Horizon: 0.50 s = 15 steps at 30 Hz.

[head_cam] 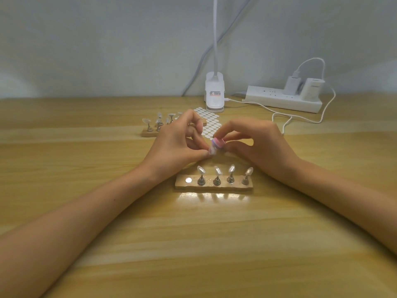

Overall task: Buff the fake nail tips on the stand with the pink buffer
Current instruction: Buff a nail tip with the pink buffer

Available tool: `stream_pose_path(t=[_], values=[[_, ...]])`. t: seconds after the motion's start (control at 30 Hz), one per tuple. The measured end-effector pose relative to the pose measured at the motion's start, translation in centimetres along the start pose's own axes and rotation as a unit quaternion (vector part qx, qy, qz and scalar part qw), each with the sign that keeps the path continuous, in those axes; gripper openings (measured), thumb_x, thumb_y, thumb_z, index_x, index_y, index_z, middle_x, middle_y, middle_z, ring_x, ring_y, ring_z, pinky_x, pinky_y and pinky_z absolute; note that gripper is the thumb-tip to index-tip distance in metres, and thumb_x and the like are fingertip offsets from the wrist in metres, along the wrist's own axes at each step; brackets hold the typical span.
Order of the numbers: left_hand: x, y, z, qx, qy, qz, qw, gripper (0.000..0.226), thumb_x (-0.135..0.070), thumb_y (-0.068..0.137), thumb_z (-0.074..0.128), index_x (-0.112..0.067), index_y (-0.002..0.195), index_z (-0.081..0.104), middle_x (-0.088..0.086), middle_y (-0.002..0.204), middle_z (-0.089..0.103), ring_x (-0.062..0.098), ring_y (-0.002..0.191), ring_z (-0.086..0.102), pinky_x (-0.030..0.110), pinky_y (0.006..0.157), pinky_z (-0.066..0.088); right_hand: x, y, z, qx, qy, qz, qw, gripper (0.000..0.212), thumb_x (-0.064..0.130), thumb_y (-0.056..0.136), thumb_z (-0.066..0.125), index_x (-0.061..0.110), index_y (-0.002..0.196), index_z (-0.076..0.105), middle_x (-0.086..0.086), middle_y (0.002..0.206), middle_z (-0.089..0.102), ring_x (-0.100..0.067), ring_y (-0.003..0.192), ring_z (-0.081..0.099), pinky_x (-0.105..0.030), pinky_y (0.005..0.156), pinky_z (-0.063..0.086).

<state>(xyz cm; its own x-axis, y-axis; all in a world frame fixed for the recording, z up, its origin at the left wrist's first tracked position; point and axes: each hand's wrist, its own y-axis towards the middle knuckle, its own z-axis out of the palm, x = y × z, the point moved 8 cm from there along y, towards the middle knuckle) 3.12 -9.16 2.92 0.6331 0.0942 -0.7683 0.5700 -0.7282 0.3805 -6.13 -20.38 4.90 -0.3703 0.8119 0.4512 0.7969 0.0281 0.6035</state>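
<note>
Pink buffer (219, 144), pinched in the right hand (257, 145), lies against one nail tip (212, 149) that the left hand (178, 145) pinches just behind the wooden stand (214, 186). Buffing seems underway. Next, that tip probably belongs on the stand's bare magnet (188, 180), set down gently.

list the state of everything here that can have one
near stand: four tips mounted, leftmost magnet spot bare
nail tip: off the stand, pinched by the left hand
pink buffer: pinched by the right hand, against that tip
far stand: loaded, partly hidden behind the left hand
power strip: two adapters plugged in
sticker sheet: flat, partly hidden behind the hands
</note>
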Motion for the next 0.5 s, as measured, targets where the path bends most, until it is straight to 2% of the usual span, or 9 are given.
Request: stream_pose_path(t=[0.1,0.23,0.4,0.5], values=[[0.03,0.01,-0.10,-0.003,-0.001,-0.005,1.000,0.041,-0.007,0.076,0.084,-0.007,0.092,0.047,-0.005,0.067,0.071,0.009,0.071,0.074,0.019,0.073,0.055,0.74,-0.04,0.17,0.000,-0.025,-0.037,0.999,0.010,0.013,0.090,0.073,0.007,0.097,0.072,0.001,0.095,0.072,-0.012,0.090,0.070,-0.030,0.086,0.058],[0.00,-0.03,-0.05,-0.001,0.004,-0.002,1.000,0.040,-0.004,0.076,0.084,-0.007,0.092,0.047,-0.009,0.065,0.070,0.005,0.067,0.072,0.014,0.070,0.052,0.23,-0.20,-0.07,-0.004,-0.025,-0.013,1.000,0.013,0.020,0.091,0.071,0.009,0.097,0.072,0.007,0.097,0.071,-0.008,0.091,0.070,-0.036,0.083,0.058],[0.09,-0.01,-0.04,0.000,0.004,-0.006,1.000,0.041,-0.006,0.076,0.084,-0.007,0.092,0.046,-0.006,0.067,0.071,0.009,0.071,0.073,0.023,0.076,0.055,0.13,-0.21,0.16,0.011,-0.016,-0.002,1.000,0.011,0.017,0.091,0.072,0.008,0.097,0.071,0.006,0.096,0.071,-0.010,0.091,0.070,-0.036,0.085,0.058],[0.20,-0.01,-0.10,-0.005,0.005,-0.011,1.000,0.041,-0.011,0.077,0.085,-0.008,0.092,0.047,-0.009,0.064,0.069,0.007,0.069,0.073,0.023,0.075,0.055,0.94,-0.22,0.28,0.010,-0.032,-0.041,0.999,0.012,0.017,0.092,0.071,0.007,0.099,0.070,0.003,0.098,0.070,-0.011,0.093,0.068,-0.033,0.087,0.057]])
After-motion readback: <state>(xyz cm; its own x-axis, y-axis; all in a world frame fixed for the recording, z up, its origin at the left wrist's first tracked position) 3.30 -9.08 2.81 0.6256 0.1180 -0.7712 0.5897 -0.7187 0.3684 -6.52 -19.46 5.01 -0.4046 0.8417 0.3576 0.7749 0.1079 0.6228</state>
